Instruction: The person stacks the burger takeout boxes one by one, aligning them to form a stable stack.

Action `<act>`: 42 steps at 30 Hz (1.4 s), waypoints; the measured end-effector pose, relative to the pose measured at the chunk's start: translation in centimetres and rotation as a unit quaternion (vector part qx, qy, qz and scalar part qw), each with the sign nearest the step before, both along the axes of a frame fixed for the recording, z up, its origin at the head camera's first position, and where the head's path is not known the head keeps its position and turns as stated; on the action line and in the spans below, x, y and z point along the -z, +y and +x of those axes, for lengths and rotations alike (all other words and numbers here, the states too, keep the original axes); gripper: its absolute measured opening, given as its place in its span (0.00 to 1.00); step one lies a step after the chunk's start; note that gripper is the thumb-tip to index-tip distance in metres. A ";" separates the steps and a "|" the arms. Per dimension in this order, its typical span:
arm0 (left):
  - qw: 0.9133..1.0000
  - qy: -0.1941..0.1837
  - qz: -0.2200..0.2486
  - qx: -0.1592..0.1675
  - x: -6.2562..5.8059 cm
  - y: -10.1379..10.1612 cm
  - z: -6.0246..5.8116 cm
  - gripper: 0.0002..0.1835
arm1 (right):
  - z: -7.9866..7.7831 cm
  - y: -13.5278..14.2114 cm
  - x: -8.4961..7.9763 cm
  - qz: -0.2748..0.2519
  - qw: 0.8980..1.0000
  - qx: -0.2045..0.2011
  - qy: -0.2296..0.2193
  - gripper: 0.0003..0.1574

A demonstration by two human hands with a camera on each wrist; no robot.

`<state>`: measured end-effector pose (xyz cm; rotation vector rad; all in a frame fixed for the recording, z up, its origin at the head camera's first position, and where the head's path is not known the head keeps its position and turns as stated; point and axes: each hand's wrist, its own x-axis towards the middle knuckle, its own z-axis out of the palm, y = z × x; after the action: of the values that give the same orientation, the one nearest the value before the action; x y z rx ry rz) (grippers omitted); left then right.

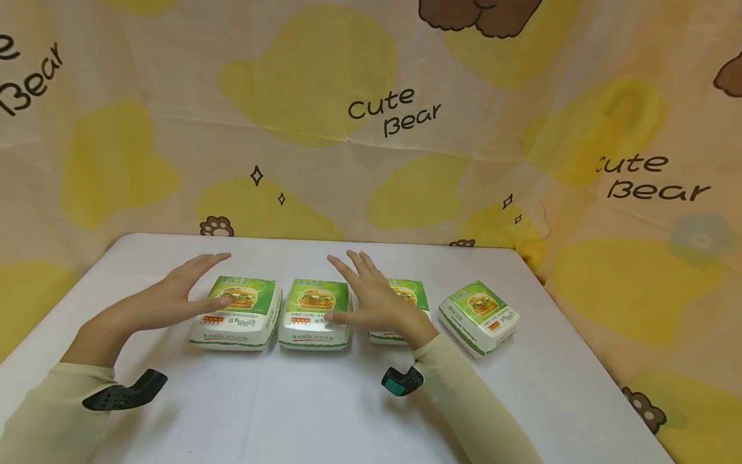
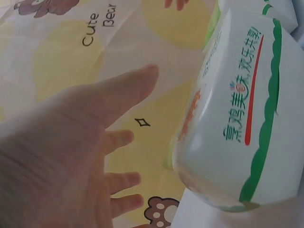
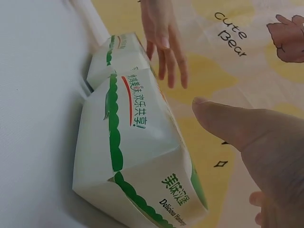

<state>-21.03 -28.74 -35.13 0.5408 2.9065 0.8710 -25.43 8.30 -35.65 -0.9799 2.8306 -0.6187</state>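
Above the leftmost burger box (image 1: 243, 322) hovers my left hand (image 1: 168, 296), its fingers extended and thumb apart, holding nothing. My right hand (image 1: 379, 299) is spread over the space between the second burger box (image 1: 315, 328) and the third burger box (image 1: 385, 337), partly hiding the third. In the left wrist view, the left hand (image 2: 71, 142) appears beside a box's white front (image 2: 247, 114). The right wrist view shows the right thumb (image 3: 228, 121) beside a box (image 3: 142, 118), with the left hand (image 3: 164, 38) beyond.
A fourth burger box (image 1: 478, 316) sits turned at an angle on the right of the white table (image 1: 290, 412). Behind the table hangs a yellow-patterned cloth (image 1: 324, 71) with bear lettering. Black wrist devices (image 1: 127, 392) are worn over the cream sleeves (image 1: 58, 412).
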 end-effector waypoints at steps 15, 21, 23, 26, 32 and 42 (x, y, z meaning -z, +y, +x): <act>0.993 -0.098 0.023 0.055 1.9 -1.5 -0.4 0.66 | 0.5 -0.3 0.2 0.065 0.998 -0.019 -0.019 0.64; 0.992 -0.109 0.031 0.057 2.2 -1.4 -0.4 0.70 | 0.4 -0.3 0.6 0.080 0.996 -0.026 -0.025 0.65; 0.992 -0.111 0.034 0.055 2.3 -1.4 -0.4 0.70 | 0.3 -0.3 0.7 0.081 0.996 -0.030 -0.027 0.65; 0.991 -0.115 0.038 0.049 2.4 -1.3 -0.4 0.70 | 0.3 -0.4 0.8 0.080 0.996 -0.035 -0.023 0.64; 0.991 -0.126 0.022 0.030 2.4 -1.1 -0.6 0.70 | 0.0 -0.5 0.7 0.063 0.997 -0.032 -0.018 0.62; 0.992 -0.127 0.013 0.019 2.3 -0.8 -0.7 0.66 | -0.2 0.1 0.0 0.013 1.000 -0.015 -0.019 0.61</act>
<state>-21.71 -29.52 -37.46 0.4493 2.6503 0.9013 -25.61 8.41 -35.69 -0.9952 2.7785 -0.5894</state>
